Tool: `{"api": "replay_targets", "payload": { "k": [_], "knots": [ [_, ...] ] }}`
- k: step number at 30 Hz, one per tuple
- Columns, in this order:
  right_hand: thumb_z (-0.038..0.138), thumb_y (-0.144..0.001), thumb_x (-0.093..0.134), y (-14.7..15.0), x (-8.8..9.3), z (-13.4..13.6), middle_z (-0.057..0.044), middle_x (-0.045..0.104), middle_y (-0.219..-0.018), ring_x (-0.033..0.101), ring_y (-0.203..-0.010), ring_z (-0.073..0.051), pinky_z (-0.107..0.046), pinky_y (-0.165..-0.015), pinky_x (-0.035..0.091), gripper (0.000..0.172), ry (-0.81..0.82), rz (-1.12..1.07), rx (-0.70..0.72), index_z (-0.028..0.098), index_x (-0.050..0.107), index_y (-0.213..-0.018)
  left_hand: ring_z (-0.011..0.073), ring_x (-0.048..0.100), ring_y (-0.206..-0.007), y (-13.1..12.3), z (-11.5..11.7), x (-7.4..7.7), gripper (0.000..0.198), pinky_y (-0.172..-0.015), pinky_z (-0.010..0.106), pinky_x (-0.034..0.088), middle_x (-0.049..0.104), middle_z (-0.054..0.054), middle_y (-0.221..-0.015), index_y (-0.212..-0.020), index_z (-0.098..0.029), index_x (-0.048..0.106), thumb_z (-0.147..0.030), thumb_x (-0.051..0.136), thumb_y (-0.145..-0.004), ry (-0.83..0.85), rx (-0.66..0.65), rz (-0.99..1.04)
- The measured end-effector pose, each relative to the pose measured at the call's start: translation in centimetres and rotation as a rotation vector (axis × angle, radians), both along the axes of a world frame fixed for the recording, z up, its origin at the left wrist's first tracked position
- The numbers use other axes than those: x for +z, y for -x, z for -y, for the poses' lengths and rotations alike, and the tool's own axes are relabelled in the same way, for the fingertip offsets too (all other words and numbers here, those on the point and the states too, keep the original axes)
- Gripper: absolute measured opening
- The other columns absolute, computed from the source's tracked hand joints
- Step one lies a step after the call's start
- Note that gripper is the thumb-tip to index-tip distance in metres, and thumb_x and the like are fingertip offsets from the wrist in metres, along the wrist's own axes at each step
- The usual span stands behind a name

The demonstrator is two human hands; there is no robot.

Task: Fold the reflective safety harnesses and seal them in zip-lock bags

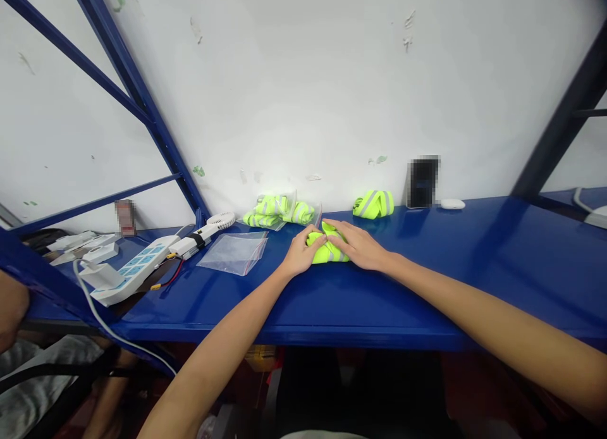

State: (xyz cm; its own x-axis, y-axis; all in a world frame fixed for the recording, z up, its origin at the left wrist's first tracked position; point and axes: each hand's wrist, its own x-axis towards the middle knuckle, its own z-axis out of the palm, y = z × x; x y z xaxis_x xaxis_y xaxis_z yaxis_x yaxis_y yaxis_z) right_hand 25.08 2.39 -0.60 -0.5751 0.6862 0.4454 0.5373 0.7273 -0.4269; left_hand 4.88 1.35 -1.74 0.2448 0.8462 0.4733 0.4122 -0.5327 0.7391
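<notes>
A folded neon-yellow reflective vest (331, 252) with grey stripes rests on the blue table in front of me. My left hand (302, 250) grips its left side, thumb on top. On the other side my right hand (358, 243) is closed around the bundle, its thumb lying near the left thumb. Part of the bundle is hidden under my fingers. Behind it, bagged yellow bundles (270, 210) lie by the wall, and a loose yellow bundle (374, 204) sits further right. To the left are flat clear zip bags (233, 253).
On the left stand a white power strip (137, 271), a small white fan (220, 221) and cables. A dark phone-like slab (422, 183) leans on the wall beside a white case (452, 204). Blue frame posts (165, 148) rise at the left. Another person's leg (52, 369) shows at lower left.
</notes>
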Motion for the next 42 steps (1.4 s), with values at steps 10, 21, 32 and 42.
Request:
{"api": "replay_targets", "payload": {
  "k": [10,21,32,42],
  "knots": [
    [0.065,-0.078,0.062,0.1,0.0,-0.1,-0.014,0.036,-0.145,0.041,-0.131,-0.033,-0.049,-0.106,0.038,0.086,0.000,0.035,0.167,0.025,0.031,-0.149,0.0106,0.044,-0.064,-0.6,0.4,-0.3,0.038,-0.062,0.022,0.036,0.047,-0.004,-0.068,-0.076,-0.017,0.049,-0.053,0.048,-0.090,-0.016,0.062,0.000],
    [0.035,-0.066,0.076,0.5,0.6,0.4,-0.012,0.060,-0.122,0.059,-0.108,-0.031,-0.042,-0.089,0.047,0.071,-0.055,0.099,0.148,0.018,0.047,-0.128,0.0125,0.052,-0.067,-0.9,1.5,0.4,0.029,-0.065,0.024,0.038,0.058,-0.002,-0.077,-0.099,-0.020,0.051,-0.048,0.049,-0.091,-0.115,0.143,-0.079],
    [0.041,-0.061,0.074,0.4,1.6,1.1,-0.004,0.065,-0.087,0.063,-0.070,-0.024,-0.029,-0.055,0.037,0.049,-0.025,0.220,0.027,0.020,0.049,-0.098,0.0183,0.061,-0.084,-0.1,1.7,0.3,0.031,-0.080,0.030,0.047,0.063,0.005,-0.091,-0.105,-0.020,0.051,-0.048,0.048,-0.093,-0.414,0.115,-0.388],
    [0.042,-0.058,0.079,-0.7,3.0,0.1,0.002,0.065,-0.079,0.058,-0.066,-0.015,-0.025,-0.059,0.041,0.045,0.215,0.141,0.270,0.017,0.061,-0.090,0.0226,0.065,-0.093,-0.9,1.3,0.7,0.037,-0.086,0.038,0.053,0.065,0.013,-0.099,-0.101,-0.017,0.058,-0.050,0.041,-0.095,-0.777,0.027,-0.643]
  ]
}}
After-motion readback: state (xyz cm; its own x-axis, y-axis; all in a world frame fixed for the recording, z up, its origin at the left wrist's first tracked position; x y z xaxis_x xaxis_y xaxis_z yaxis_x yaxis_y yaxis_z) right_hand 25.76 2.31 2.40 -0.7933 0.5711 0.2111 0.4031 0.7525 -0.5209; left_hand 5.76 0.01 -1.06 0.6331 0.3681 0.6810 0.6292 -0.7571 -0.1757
